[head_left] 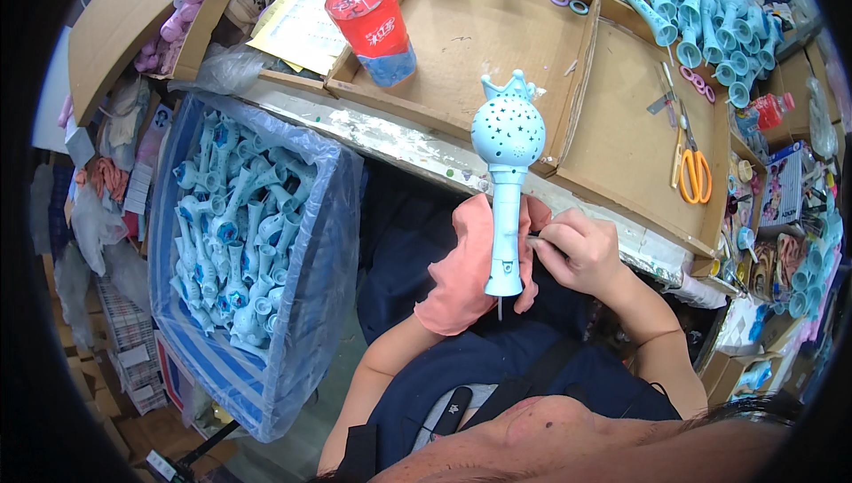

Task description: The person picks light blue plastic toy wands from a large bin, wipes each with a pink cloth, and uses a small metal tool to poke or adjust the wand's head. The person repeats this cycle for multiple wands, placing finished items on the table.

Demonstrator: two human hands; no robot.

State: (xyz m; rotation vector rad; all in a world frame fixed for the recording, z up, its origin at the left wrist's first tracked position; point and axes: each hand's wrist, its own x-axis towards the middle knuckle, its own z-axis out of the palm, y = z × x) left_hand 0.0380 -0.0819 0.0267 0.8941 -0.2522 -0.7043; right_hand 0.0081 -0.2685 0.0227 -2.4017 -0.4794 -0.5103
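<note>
A light blue toy wand (507, 177) stands upright in front of me, with a star-pierced ball and a small crown on top. Behind its handle, a salmon-pink cloth (461, 274) covers my left hand, which grips the wand through it; the fingers are hidden. My left forearm (382, 363) comes up below the cloth. My right hand (581, 250) is closed in a pinch beside the handle, its fingertips at the cloth's edge. Something thin and greyish shows at those fingertips, too small to make out. A thin piece sticks out below the wand's base.
A blue plastic-lined crate (333, 217) full of light blue wand parts stands left. Cardboard trays (612, 141) cover the bench, holding orange-handled scissors (695, 172) and a red-capped bottle (371, 26). More light blue parts (701, 12) pile up at the far right.
</note>
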